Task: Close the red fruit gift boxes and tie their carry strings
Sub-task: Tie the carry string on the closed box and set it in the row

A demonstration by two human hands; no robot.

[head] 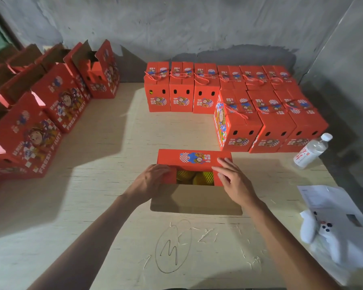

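Note:
A red fruit gift box [194, 159] stands in front of me on the table, its top partly open. Yellow fruit in foam nets [194, 177] shows inside. The near brown flap [196, 198] lies folded out toward me. My left hand [151, 182] presses the left side flap down, fingers curled over it. My right hand [232, 177] lies flat with spread fingers on the right side flap and the far printed flap. No carry string shows on this box.
Several closed, string-tied red boxes [235, 101] stand at the back right. Open boxes [57, 97] line the left side. A water bottle [311, 151] stands at the right, white gloves [314, 229] and papers [323, 197] near the right edge. Pencil marks [173, 245] lie before me.

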